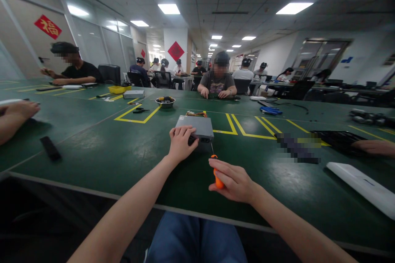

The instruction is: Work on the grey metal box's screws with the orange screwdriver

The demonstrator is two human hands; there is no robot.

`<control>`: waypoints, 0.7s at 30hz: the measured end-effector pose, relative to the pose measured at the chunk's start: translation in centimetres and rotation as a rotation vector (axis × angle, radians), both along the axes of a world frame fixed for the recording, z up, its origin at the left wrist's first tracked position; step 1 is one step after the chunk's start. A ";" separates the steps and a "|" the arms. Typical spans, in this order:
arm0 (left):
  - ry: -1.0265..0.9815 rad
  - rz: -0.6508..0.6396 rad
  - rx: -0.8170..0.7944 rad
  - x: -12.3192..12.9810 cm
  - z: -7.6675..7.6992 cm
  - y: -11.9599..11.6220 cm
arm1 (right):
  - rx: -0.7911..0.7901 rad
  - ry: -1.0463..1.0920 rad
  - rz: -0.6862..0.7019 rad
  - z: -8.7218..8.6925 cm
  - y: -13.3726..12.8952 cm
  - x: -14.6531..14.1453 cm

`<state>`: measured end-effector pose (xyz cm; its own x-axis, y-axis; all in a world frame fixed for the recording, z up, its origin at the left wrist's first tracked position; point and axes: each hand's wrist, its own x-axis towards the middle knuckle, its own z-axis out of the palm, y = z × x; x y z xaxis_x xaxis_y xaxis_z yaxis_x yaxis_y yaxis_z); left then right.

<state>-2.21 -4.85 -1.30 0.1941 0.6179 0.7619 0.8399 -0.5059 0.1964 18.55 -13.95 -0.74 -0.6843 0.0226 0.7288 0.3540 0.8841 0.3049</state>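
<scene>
A grey metal box with a socket in its near face and coloured wires behind it rests on the green table. My left hand grips the box's left near corner, fingers over the top and thumb at the front. In my right hand is a screwdriver with an orange handle. Its thin shaft points up and away, with the tip at the right edge of the box's near face. Whether the tip touches a screw is too small to tell.
Behind the box stand a metal bowl and black pliers. A dark bar lies left; a white case and a black panel lie right. Other people's hands show at both sides; a person sits opposite.
</scene>
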 end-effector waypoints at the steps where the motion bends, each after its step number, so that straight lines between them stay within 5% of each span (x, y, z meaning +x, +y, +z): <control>1: 0.000 0.001 -0.001 0.0 0.0 0.0 | -0.025 -0.005 0.007 0.0 0.0 0.1; 7: -0.002 -0.001 0.006 0.0 0.0 0.0 | -0.002 -0.136 -0.022 0.3 -0.2 0.3; 14: 0.003 -0.004 -0.009 -0.1 0.1 -0.1 | 0.010 0.035 -0.012 -0.2 0.0 -0.1; 21: 0.002 -0.001 -0.006 0.0 0.0 0.0 | 0.037 -0.115 -0.058 0.2 -0.2 0.1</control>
